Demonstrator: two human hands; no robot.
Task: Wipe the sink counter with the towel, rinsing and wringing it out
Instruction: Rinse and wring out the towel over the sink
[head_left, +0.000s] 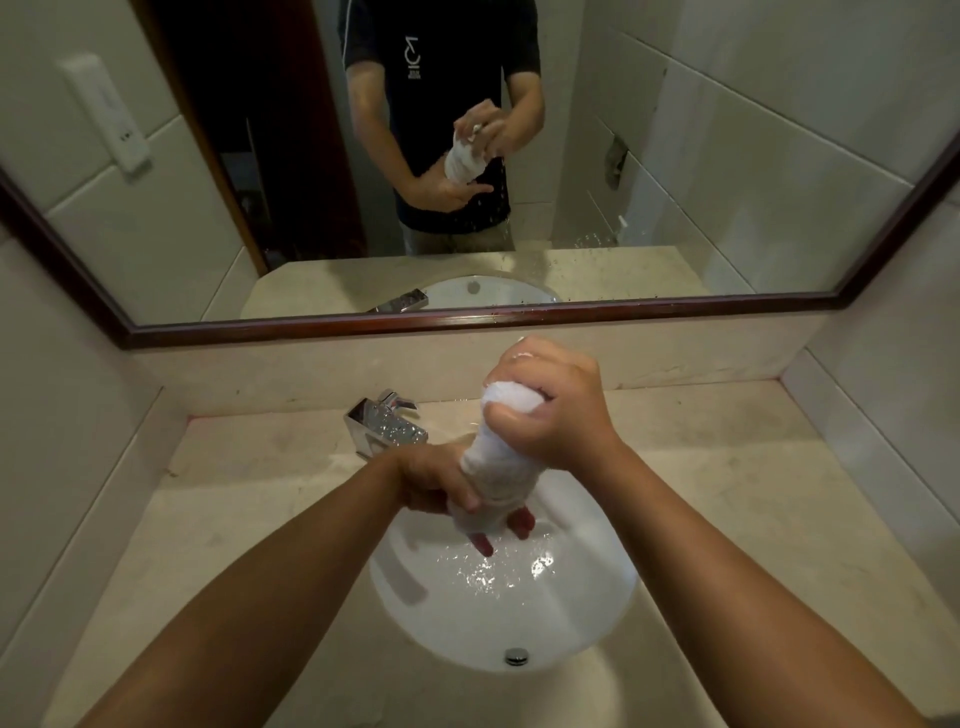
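Towel (493, 467) — white, rolled into a thick rope — is held over the sink basin (582, 613), its long axis running near-upright, tilted a little away from the person; the right hand (550, 405) clenches round the upper end, the left hand (436, 480) curls round the lower end with fingertips showing beneath; both grip hard. Water glistens in the basin below; the tap (387, 421) stands just left. Opposite twists along that axis look like the wringing step — the bench (753, 493) waits on either side.

Towel (496, 467) middle under gripping hands; faucet (387, 423) spout behind left wrist.
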